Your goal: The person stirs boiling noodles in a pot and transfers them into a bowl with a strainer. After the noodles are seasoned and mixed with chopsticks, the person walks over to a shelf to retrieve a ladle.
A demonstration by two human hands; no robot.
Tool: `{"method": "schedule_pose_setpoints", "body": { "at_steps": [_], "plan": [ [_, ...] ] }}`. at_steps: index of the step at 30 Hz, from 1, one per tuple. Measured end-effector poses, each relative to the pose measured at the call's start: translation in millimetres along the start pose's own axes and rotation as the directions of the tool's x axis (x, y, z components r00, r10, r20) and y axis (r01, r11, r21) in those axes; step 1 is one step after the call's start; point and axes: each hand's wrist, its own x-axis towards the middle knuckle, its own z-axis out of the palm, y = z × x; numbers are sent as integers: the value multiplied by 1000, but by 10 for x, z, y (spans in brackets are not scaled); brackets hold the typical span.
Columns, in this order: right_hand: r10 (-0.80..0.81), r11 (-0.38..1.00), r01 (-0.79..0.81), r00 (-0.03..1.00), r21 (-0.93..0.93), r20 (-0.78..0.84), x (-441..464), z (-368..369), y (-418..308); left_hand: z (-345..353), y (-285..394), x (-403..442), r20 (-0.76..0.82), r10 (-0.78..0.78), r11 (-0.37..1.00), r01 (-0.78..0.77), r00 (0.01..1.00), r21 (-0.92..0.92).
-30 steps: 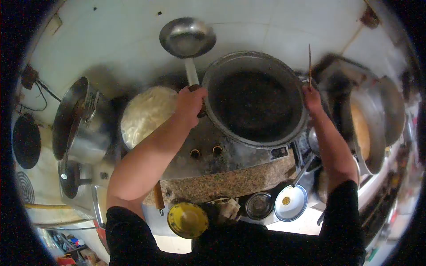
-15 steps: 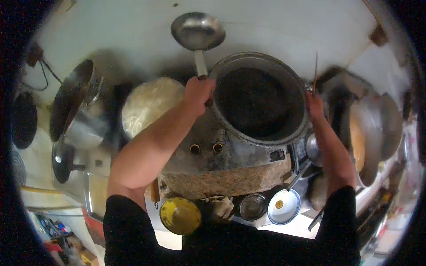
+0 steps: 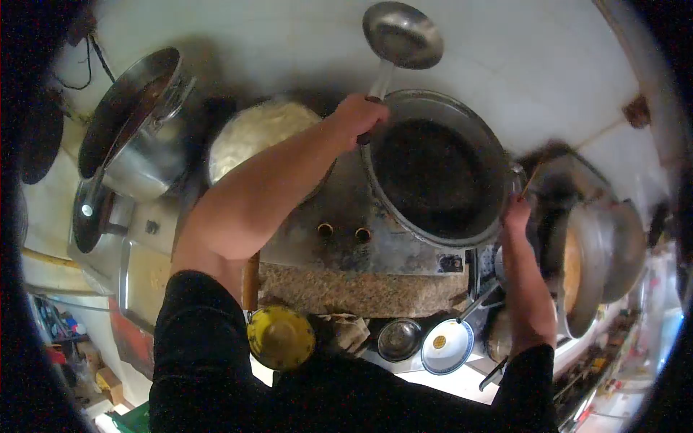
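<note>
My left hand is closed around the dark grip of a large metal ladle. The ladle's wide bowl is raised against the wall tiles. Just beside that hand is the left rim of a big pot with a dark inside. On the pot's other side, my right hand is closed by the looped side handle. A thin stick, perhaps chopsticks, juts up from it, leaning right. Whether these fingers also grip the handle is hard to make out.
A pot of pale, cloudy liquid stands left, partly behind my left arm. Farther left is a tilted steel pot. Big pans stand at right. A yellow bowl, a metal bowl and a white dish line the near edge.
The ladle and my left hand appear farther right and higher in the view. My right hand appears lower, and the stick has gone from upright to leaning right. The whole view has shifted too.
</note>
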Motion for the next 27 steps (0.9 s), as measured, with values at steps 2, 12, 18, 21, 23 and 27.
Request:
{"method": "schedule_pose_setpoints", "body": {
  "at_steps": [2,12,18,21,23,27],
  "plan": [
    [-74,996,73,997,-49,-13,-7,79,50,-57,11,61,-7,16,999,-16,1000,44],
    [-156,982,139,978,-126,-139,113,142,8,-143,63,-98,51,-31,994,25,998,106],
    [91,990,-84,994,-114,59,154,7,-308,-80,-47,-142,34,59,998,-58,998,-23],
    [135,990,-133,990,-39,36,73,-80,-461,-91,81,-274,-81,-3,999,0,997,-40],
    [104,994,-104,994,-15,29,31,-118,-553,-123,146,-429,-69,36,996,-41,997,-75],
    [110,986,-109,994,-125,7,117,-51,-425,-221,226,-943,53,131,971,-117,990,-209]
  ]
}}
